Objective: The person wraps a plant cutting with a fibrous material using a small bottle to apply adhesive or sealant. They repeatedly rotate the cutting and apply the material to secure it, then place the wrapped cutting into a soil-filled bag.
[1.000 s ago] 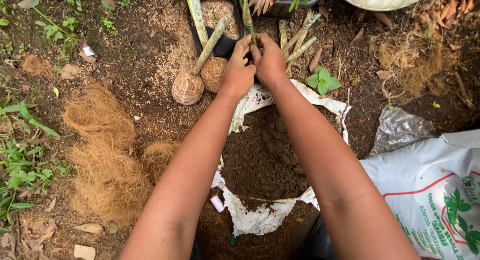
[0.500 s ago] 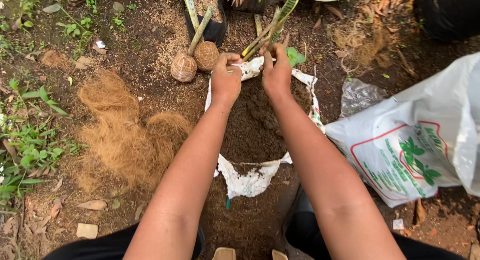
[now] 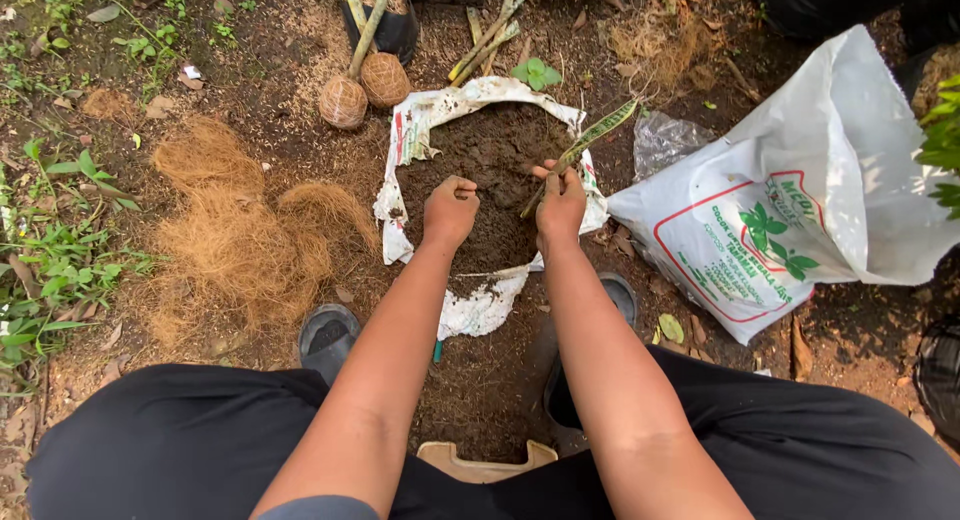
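Cutting (image 3: 585,145) in right hand (image 3: 560,205), soil sack (image 3: 420,115) rim

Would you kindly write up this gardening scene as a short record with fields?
Left hand: left hand closed in a fist, pressing into the soil
Right hand: right hand with its grip on a green cutting
Soil holder: torn white sack laid open on the ground
Left of sack: coconut fibre pile
Behind sack: two fibre-wrapped balls
Right of sack: white printed bag
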